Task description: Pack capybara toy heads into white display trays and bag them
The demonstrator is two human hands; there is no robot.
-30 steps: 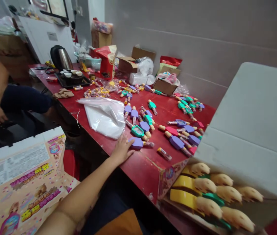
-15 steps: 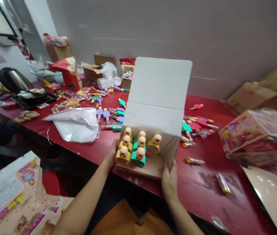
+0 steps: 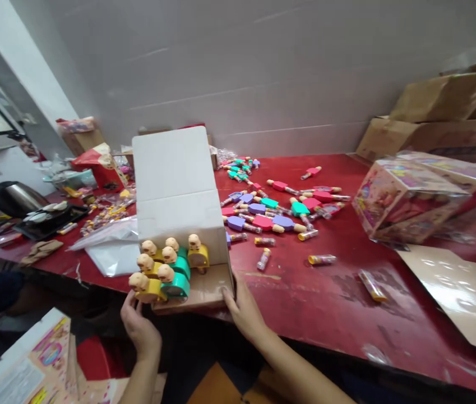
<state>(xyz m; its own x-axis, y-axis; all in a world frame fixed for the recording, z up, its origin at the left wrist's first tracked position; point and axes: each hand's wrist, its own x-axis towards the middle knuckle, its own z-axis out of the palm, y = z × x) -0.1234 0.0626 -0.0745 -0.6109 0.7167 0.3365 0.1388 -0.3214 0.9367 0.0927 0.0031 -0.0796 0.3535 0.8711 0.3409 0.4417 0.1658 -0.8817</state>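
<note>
An open cardboard box (image 3: 178, 216) with a white inner lid stands tilted up at the front edge of the red table (image 3: 288, 297). Several toys with beige animal heads sit in rows inside it, some with yellow bodies (image 3: 150, 290) and some with green bodies (image 3: 176, 285). My left hand (image 3: 142, 328) grips the box at its near left corner, its fingertips partly hidden beside the front yellow toy. At the right wall my right hand (image 3: 244, 308) holds on, thumb over the front edge and fingers outside.
Beyond the box lie several colourful popsicle-shaped toys (image 3: 263, 223) and small candy tubes (image 3: 322, 260). Printed boxes in clear wrap (image 3: 406, 196) stand to the right, near a flat cardboard sheet (image 3: 452, 297). A plastic bag (image 3: 111, 247) and a kettle (image 3: 17, 199) are at left.
The box appears further left in view as the camera turns right, showing more loose toys. My left hand has shifted from the box's left side to its near corner.
</note>
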